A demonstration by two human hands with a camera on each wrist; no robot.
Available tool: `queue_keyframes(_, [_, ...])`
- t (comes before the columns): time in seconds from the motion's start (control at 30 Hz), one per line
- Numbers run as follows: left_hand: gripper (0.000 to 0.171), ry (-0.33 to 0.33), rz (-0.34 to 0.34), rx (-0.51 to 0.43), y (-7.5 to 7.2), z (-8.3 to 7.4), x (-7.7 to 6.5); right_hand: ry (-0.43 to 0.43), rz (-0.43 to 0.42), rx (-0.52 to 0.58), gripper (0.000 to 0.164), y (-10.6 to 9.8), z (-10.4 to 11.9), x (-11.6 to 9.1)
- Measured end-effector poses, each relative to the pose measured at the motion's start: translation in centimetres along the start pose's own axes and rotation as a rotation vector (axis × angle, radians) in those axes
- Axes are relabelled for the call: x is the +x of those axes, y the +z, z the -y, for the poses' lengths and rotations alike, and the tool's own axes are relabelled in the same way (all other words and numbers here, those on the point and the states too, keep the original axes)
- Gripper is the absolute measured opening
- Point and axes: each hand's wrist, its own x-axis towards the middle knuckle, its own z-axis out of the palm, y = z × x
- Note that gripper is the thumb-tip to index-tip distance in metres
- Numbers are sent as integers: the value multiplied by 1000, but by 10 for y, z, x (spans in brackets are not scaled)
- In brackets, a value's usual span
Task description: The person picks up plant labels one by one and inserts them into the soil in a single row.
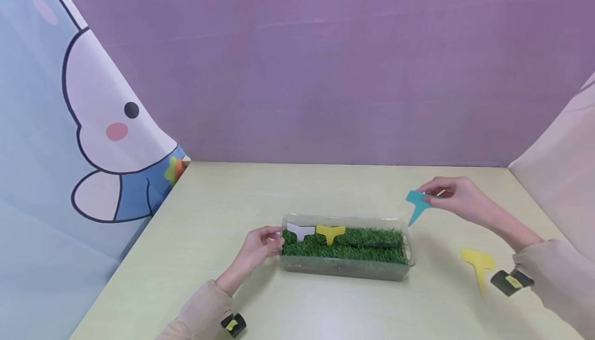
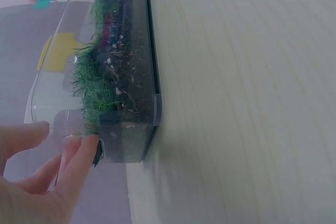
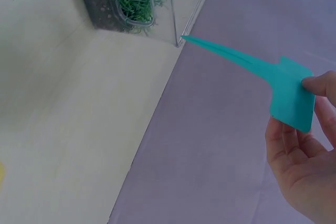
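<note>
In the head view, my right hand (image 1: 457, 198) pinches the teal tag (image 1: 418, 201) by its broad head, at two o'clock from the clear box (image 1: 344, 268); its stem, the long axis, points to seven o'clock. My left hand (image 1: 255, 248) touches the box's nine o'clock end. I judge that this wants a light pinch, the box braced, and the stem swung towards six.

In the left wrist view, my fingertips (image 2: 84, 153) meet that end; whether they grip it I cannot tell. The stem points to three.

In the right wrist view, the stem points to ten, its tip near the box's corner, contact unclear.
</note>
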Motion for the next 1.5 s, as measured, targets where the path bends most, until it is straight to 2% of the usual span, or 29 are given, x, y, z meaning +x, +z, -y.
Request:
queue_keyframes(0.3, [36,0,0,-10,0,2,0,-2,28,10,17,6,17,3])
queue_keyframes(0.77, [36,10,8,-3,-1,2,1,-84,94,60,14,31,33,13])
queue_keyframes(1.0, [39,111,52,-1,-5,5,-2,-120,133,67,15,44,39,19])
queue_keyframes(1.1, [37,81,43,-6,-4,4,-2,-128,136,68,15,49,40,21])
queue_keyframes(1.13, [36,45,29,-4,-3,4,-1,-128,138,72,15,50,39,22])
queue_keyframes(1.23, [35,10,12,0,-1,4,2,-125,149,81,14,55,40,23])
queue_keyframes(1.5, [34,-15,0,-2,0,5,4,-94,211,112,13,67,41,25])
